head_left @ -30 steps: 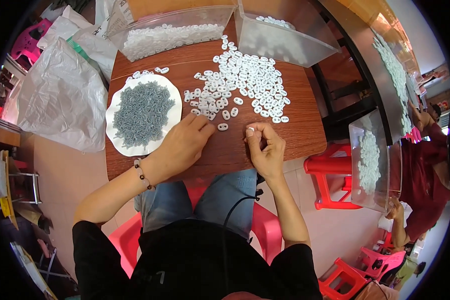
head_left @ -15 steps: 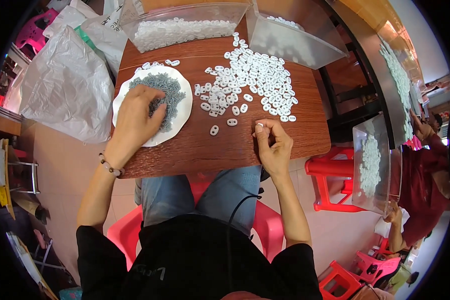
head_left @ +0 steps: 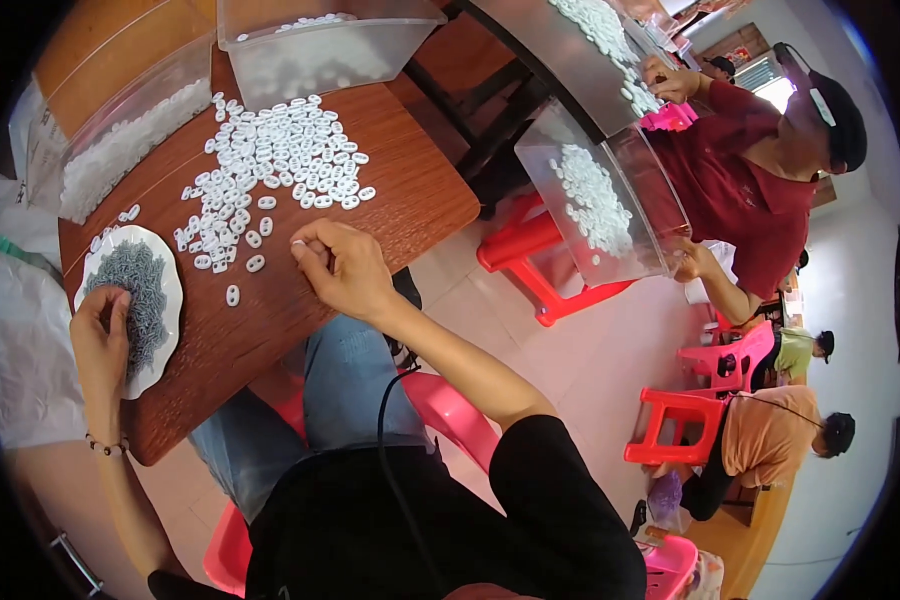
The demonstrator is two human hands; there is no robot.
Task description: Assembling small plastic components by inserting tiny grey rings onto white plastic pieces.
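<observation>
grey pins (head_left: pixel 142 275) lie heaped on the white plate (head_left: pixel 174 315), partly under my left hand (head_left: pixel 100 342), fingertips bunched; from here i can't tell if they grip any. my right hand (head_left: pixel 348 268) pinches a white piece (head_left: pixel 297 243); a clear bin (head_left: pixel 315 65) stands beyond.

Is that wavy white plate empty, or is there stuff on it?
Not empty: the plate has a heap of small grey pieces across its middle. The left hand is at its side.

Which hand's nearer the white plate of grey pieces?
Left. The left hand is over the left side of the plate, by the grey pieces; the right hand is well off to the right, past several loose white pieces.
</observation>
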